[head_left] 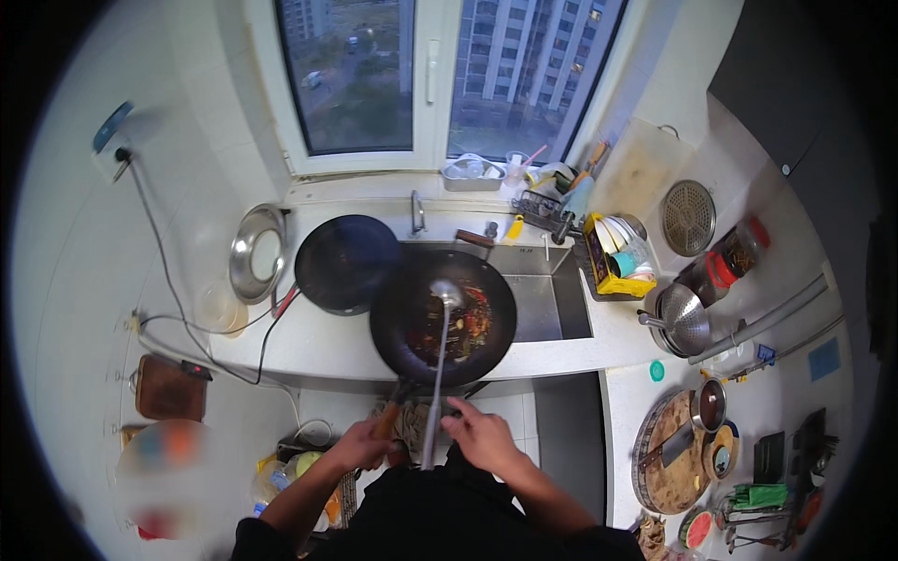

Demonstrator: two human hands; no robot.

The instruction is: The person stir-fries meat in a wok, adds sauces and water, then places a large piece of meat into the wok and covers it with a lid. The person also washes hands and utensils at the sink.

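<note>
My left hand [363, 446] is closed around the wooden handle of a dark wok [393, 329]. The wok is over the counter's front edge and partly over the sink. Inside it is cooked food [477, 315] with red bits and dark sauce. A long metal ladle [440, 365] has its bowl in the wok, and its handle runs across the near rim toward my body. Just right of that handle is my right hand [484, 436], index finger extended and other fingers partly curled. Whether the fingertips touch the handle is hard to see.
Left of the wok lies a black flat pan [346, 263]. Behind it is a steel sink [537, 301]; a yellow dish basket [628, 286] stands to its right. A cleaver [677, 444] lies on a round chopping board [659, 484]. A power cord [163, 245] hangs on the left.
</note>
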